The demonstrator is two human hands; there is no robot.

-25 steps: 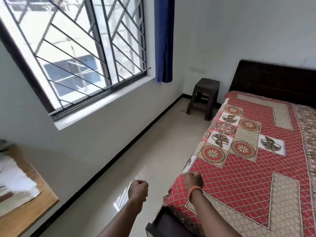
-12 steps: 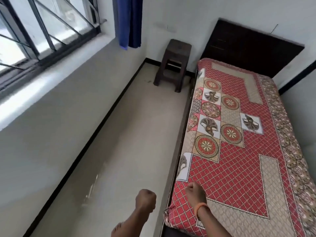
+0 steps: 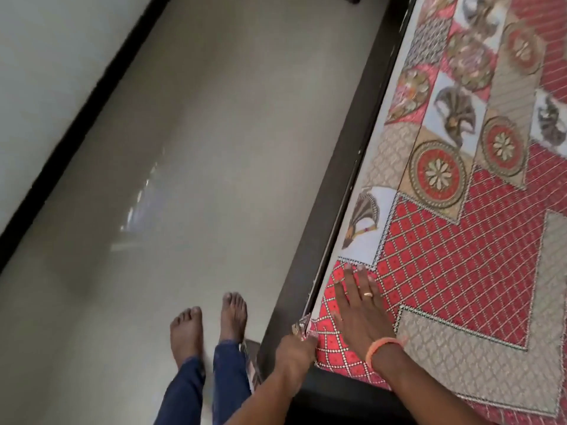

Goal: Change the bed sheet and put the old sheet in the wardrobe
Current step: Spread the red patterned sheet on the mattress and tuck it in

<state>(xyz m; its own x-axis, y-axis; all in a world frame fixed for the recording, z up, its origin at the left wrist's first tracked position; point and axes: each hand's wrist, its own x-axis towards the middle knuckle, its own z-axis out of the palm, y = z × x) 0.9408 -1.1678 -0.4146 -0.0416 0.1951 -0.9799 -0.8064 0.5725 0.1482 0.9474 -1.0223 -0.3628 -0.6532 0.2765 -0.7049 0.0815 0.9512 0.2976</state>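
The red patterned bed sheet (image 3: 460,256) lies spread over the bed, and its long edge runs just beside the dark bed frame (image 3: 343,167). The right hand (image 3: 356,308) lies flat on the sheet near the corner, fingers straight and a little spread, holding nothing. The left hand (image 3: 296,348) is at the very corner of the sheet, where the cloth is a little lifted; its fingers seem to pinch this corner, but blur makes this not fully sure. The person stands with bare feet (image 3: 208,326) on the pale floor (image 3: 184,179), close to the frame. A wide strip of floor stays open between the bed and the black skirting (image 3: 79,118) of the wall.
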